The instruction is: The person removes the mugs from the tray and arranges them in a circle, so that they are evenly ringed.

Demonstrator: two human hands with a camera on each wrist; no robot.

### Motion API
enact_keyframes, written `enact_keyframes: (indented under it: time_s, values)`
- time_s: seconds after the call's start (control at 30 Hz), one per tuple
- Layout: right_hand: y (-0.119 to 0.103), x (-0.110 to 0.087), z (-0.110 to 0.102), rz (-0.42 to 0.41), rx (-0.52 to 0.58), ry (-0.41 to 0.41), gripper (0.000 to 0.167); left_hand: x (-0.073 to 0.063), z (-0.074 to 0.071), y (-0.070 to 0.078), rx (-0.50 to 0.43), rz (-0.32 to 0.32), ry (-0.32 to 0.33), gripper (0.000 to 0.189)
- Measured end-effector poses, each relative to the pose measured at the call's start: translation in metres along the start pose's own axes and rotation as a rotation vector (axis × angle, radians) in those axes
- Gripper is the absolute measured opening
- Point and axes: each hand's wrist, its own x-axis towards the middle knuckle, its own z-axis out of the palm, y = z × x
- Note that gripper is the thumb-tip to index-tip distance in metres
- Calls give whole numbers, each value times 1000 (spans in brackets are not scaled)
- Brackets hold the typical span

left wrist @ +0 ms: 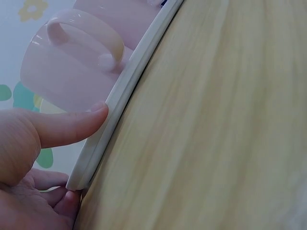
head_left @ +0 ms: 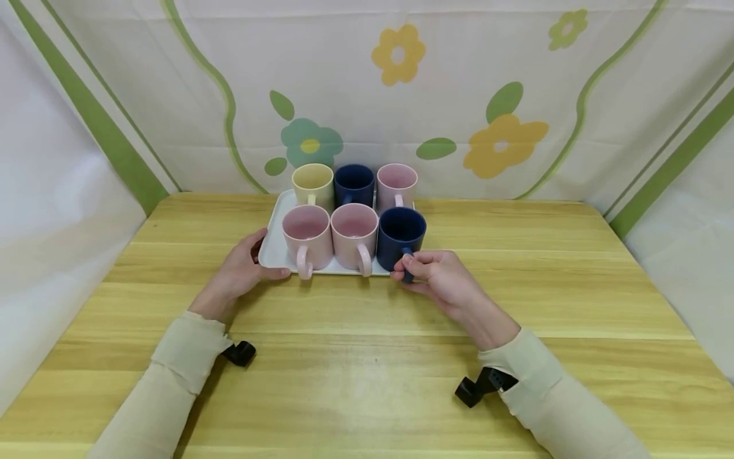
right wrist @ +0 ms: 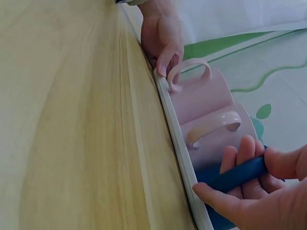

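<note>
Floral cloth [head_left: 332,64] backs the bench [head_left: 355,370]; the left hand [head_left: 237,273] grips the tray [head_left: 276,247], likely steadying it; fingers of the right hand [head_left: 446,280] pinch the handle [head_left: 408,275] of the front navy mug [head_left: 391,242].

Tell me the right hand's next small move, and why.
I'd probably ease the right hand's fingers off the handle: the front blue mug seems to stand upright on the tray, in line with the front pink mugs, and the left hand grips the tray's corner.
</note>
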Motion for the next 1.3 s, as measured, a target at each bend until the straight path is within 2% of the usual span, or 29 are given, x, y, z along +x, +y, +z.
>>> enact_keyframes:
  time_s: [0.27,0.6,0.8,1.1,1.3]
  values:
    - [-2,-5,3,20,111,61,33,3,1,-1,5,2,1,95]
    - [-21,-16,1,-50,99,96,34,7,0,4,21,29,16,92]
    - [-29,-24,-1,-61,111,119,27,8,1,5,16,26,4,93]
    - [-38,-29,-17,-122,120,169,28,8,3,6,9,15,0,93]
    - [-38,-29,-36,-172,193,207,25,10,10,7,-20,11,-13,98]
